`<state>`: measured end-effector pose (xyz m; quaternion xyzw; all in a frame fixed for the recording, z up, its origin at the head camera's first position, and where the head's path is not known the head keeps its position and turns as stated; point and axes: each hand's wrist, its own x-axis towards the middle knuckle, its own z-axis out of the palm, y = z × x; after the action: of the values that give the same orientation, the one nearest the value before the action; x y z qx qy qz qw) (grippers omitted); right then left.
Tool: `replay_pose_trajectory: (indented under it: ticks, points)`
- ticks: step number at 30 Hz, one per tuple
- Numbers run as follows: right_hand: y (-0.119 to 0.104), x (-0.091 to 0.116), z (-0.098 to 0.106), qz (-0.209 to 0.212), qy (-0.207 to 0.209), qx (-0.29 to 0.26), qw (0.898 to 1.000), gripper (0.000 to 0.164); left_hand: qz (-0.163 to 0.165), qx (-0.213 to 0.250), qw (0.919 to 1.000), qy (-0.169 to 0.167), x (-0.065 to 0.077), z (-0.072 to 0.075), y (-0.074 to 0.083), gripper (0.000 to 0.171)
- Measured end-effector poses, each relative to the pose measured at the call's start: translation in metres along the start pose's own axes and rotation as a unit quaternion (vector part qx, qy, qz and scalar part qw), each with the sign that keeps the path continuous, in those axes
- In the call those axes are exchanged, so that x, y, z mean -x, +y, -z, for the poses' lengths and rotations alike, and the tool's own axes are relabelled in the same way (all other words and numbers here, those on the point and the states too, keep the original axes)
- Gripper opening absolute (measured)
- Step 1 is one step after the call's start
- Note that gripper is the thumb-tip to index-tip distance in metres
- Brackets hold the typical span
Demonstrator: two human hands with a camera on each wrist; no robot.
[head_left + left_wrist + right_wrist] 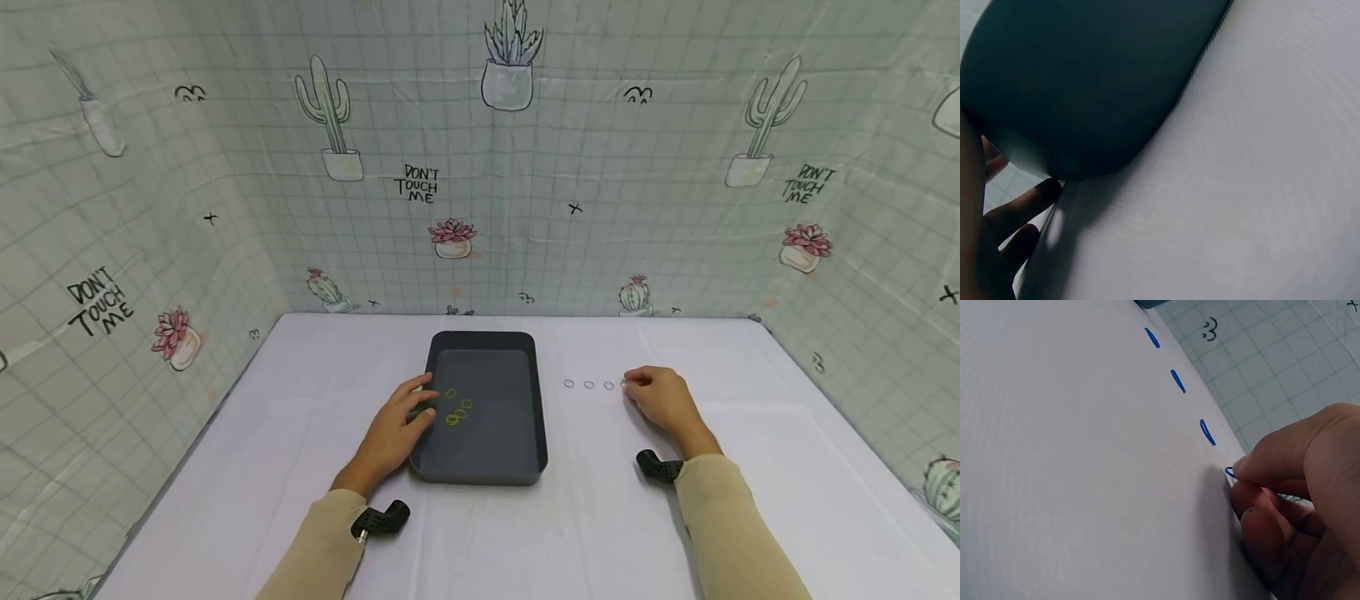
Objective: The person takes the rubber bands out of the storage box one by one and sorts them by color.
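Left of centre, the left hand (pixel 392 429), fingers loosely spread, touched the left rim of a dark grey rectangular tray (pixel 495 425) holding thin yellow rings (pixel 452 421). Right of centre, three thin blue rings (pixel 1177 381) lay in a row on a white table (pixel 600 525), beside the right hand (pixel 666 402), which pinched a fourth blue ring (pixel 1229 472).

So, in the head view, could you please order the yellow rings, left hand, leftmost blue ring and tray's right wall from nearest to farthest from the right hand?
1. Leftmost blue ring: left end of the row.
2. Right wall of the tray: left of that row.
3. Yellow rings: inside the tray, towards its left.
4. Left hand: at the tray's left side.
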<state>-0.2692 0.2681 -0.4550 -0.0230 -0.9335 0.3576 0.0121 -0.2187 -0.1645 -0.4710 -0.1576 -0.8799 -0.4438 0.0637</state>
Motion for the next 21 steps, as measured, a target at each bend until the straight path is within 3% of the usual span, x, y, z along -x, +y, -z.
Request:
replay_pose_trajectory:
  ticks: [6, 21]
  points:
    - [0.001, 0.0012, 0.0021, -0.013, 0.001, -0.035, 0.999, 0.032, 0.001, -0.001, 1.0, 0.001, 0.0005, 0.0004, -0.0002, 0.034]
    - [0.0075, -0.0005, 0.0009, -0.022, 0.019, -0.06, 0.998, 0.031, 0.003, -0.004, 1.0, 0.002, 0.0003, -0.0006, -0.0009, 0.033]
